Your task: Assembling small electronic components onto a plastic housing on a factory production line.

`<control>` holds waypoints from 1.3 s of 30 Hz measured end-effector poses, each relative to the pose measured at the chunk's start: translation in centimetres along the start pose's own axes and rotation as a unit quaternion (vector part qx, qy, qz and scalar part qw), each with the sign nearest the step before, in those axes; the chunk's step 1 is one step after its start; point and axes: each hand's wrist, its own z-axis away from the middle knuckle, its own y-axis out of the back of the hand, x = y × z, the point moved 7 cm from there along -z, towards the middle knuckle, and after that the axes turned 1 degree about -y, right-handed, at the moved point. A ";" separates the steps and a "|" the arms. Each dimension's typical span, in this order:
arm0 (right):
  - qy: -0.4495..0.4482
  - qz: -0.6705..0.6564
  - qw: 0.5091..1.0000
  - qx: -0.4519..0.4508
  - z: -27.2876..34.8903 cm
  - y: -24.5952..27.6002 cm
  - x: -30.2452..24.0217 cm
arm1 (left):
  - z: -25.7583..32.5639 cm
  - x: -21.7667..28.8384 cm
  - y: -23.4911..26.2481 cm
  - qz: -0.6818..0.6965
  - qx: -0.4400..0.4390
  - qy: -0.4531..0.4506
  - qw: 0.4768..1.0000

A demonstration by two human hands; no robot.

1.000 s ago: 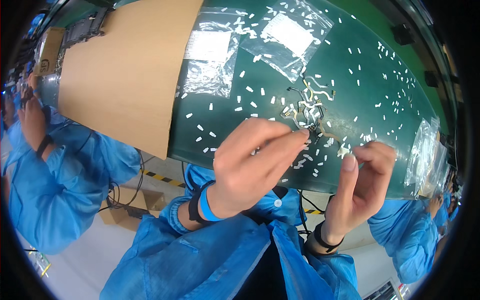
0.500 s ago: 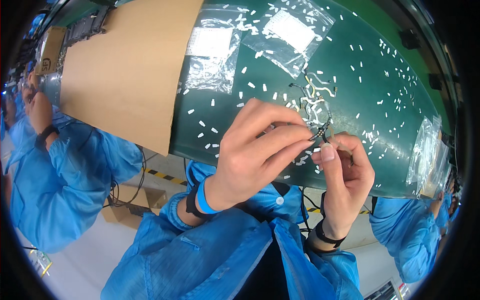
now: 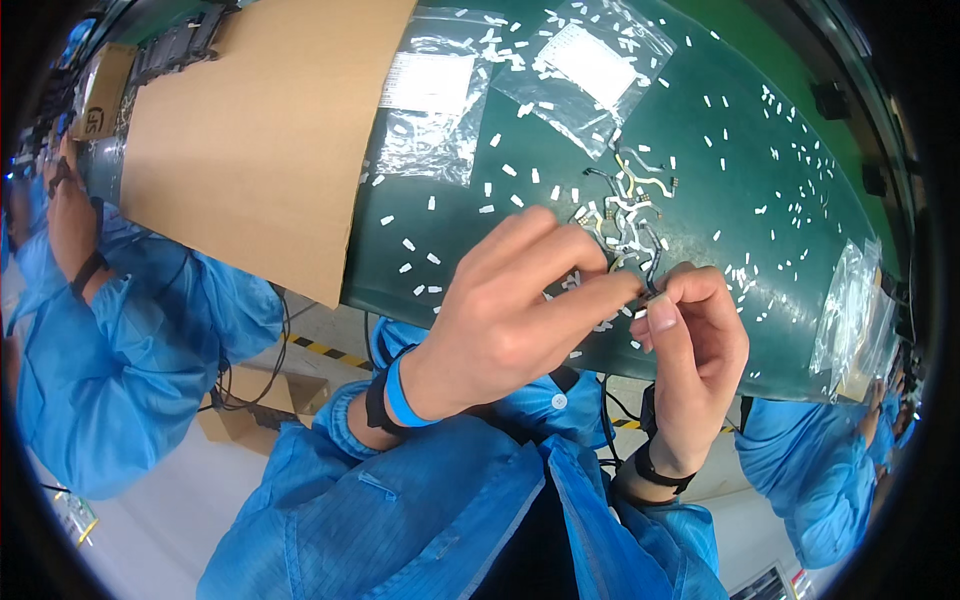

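Note:
Above the near edge of the green table, my two hands meet at a short dark cable (image 3: 655, 262) with a small end piece. My right hand (image 3: 700, 335) pinches that end between thumb and curled index finger, a white tip showing just by the thumb. From the left, my left hand (image 3: 530, 305) reaches in with fingers bent and fingertips drawn together at the same spot. Its fingers partly hide what they grip. Just beyond lies a loose pile of short cables (image 3: 628, 205), grey, yellow and black, with small connectors.
Small white tabs (image 3: 536, 175) are scattered over the green table (image 3: 700, 190). Clear plastic bags (image 3: 430, 145) with paper labels lie at the back; more bags (image 3: 850, 310) lie at the right edge. A large cardboard sheet (image 3: 250, 140) covers the left. Co-workers in blue (image 3: 150, 350) sit on both sides.
My left fingertips have moved slightly right, closer to my right thumb. The cable end with its row of contacts, visible before, is now mostly hidden between the fingers.

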 end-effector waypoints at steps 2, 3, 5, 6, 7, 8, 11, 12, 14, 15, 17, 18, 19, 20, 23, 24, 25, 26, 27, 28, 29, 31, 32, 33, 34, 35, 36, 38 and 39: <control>-0.038 -0.033 0.999 0.017 0.1 0.1 0.3 | -0.1 -0.1 0.3 -0.025 0.026 0.009 0.999; -0.037 -0.032 0.999 0.017 0.0 0.0 0.3 | -0.1 -0.1 0.4 -0.025 0.026 0.008 0.999; -0.024 -0.005 0.999 0.033 -0.2 0.2 0.2 | 0.1 0.0 0.1 0.014 -0.007 0.000 1.000; -0.023 -0.005 0.999 0.033 -0.1 0.1 0.2 | 0.1 0.0 0.1 0.014 -0.006 0.000 1.000; -0.018 0.016 0.999 0.044 -0.1 0.3 0.1 | 0.0 0.0 0.2 0.010 0.003 0.001 1.000; -0.013 0.037 0.998 0.056 -0.1 0.4 0.0 | 0.0 0.0 0.3 0.006 0.013 0.003 1.000; 0.020 0.100 0.991 0.083 -0.2 1.5 0.7 | -0.2 0.1 0.8 0.059 0.010 0.028 0.998; 0.019 0.100 0.991 0.083 -0.2 1.6 0.6 | -0.2 0.1 0.9 0.060 0.010 0.028 0.998; -0.021 0.155 0.983 0.097 -0.3 2.0 0.9 | -0.1 -0.3 1.6 -0.026 0.047 0.054 0.997; -0.021 0.156 0.983 0.098 -0.3 2.0 0.8 | -0.3 -0.4 1.3 -0.024 0.046 0.054 0.997; -0.007 0.116 0.982 0.149 -0.2 2.7 0.5 | -0.7 -1.1 1.0 -0.178 0.074 0.101 0.976; 0.013 0.085 0.985 0.150 -0.1 2.9 0.5 | -0.6 -0.6 1.2 -0.214 0.074 0.090 0.970; 0.011 0.085 0.985 0.150 0.0 2.8 0.3 | -0.3 -0.2 1.3 -0.214 0.073 0.092 0.970; 0.001 0.056 0.990 0.132 0.0 2.3 0.1 | 0.1 0.3 1.4 -0.136 0.085 0.087 0.983; -0.011 0.023 0.993 0.112 0.5 1.5 0.0 | 0.5 1.7 0.8 -0.031 0.078 0.064 0.994; 0.027 0.053 0.991 0.120 0.8 1.1 -0.3 | 0.5 2.0 0.5 -0.022 0.097 0.062 0.993; 0.064 0.083 0.986 0.128 1.0 0.8 -0.5 | 0.5 2.2 0.2 -0.013 0.116 0.061 0.991; 0.106 0.124 0.976 0.148 1.1 0.8 -0.6 | 0.6 2.1 0.2 -0.027 0.147 0.036 0.988; 0.105 0.123 0.976 0.148 1.1 0.6 -0.5 | 0.5 1.9 0.2 -0.027 0.146 0.037 0.988; 0.151 0.162 0.964 0.149 1.3 0.2 -1.1 | 0.5 1.7 0.2 -0.033 0.146 0.042 0.988; 0.196 0.199 0.948 0.151 1.4 -0.2 -1.7 | 0.5 1.6 0.2 -0.038 0.147 0.047 0.987; 0.216 0.216 0.940 0.154 1.3 -0.3 -1.8 | 0.0 2.0 0.4 -0.028 0.135 0.058 0.989; 0.248 0.245 0.925 0.152 1.4 -0.5 -2.1 | -0.2 2.0 0.4 -0.016 0.124 0.067 0.990; 0.281 0.273 0.908 0.148 1.6 -0.7 -2.5 | -0.1 2.1 0.5 -0.018 0.124 0.067 0.990; 0.281 0.272 0.909 0.147 1.6 -0.7 -2.5 | -0.1 2.0 0.5 -0.020 0.119 0.073 0.990; 0.292 0.287 0.902 0.139 1.7 -0.9 -2.7 | 0.0 1.9 0.5 -0.022 0.114 0.078 0.990; 0.303 0.304 0.894 0.132 1.8 -1.1 -2.8 | 0.0 1.8 0.5 -0.023 0.114 0.078 0.990; 0.297 0.294 0.899 0.132 1.8 -0.9 -2.7 | 0.2 1.7 0.4 -0.021 0.119 0.048 0.992; 0.293 0.286 0.902 0.134 1.8 -0.7 -2.7 | 0.1 1.5 0.6 -0.020 0.120 0.046 0.992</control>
